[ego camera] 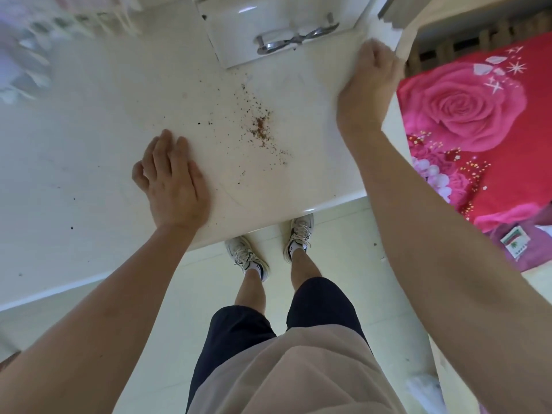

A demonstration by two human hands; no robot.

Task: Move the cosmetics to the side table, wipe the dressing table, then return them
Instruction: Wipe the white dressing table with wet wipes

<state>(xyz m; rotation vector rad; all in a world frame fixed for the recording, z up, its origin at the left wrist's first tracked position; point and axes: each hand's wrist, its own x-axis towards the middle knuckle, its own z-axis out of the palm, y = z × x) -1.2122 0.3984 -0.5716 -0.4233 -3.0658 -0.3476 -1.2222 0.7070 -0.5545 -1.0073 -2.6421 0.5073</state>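
The white dressing table top [119, 109] carries no cosmetics in this view. A patch of brown crumbs and powder [260, 127] is scattered over its middle. My left hand [171, 180] lies flat on the top near the front edge, left of the crumbs, fingers straight. My right hand [369, 82] is at the table's far right edge with its fingers curled. It seems to grip a pale cloth-like piece [406, 40] that runs up past the knuckles. The fingertips are hidden.
A small white drawer unit with a curved metal handle [295, 40] stands at the back of the top. Blurred pale objects [27, 55] lie at the far left. A bed with a red rose cover [478, 130] sits right beside the table. My feet [268, 246] stand at the front edge.
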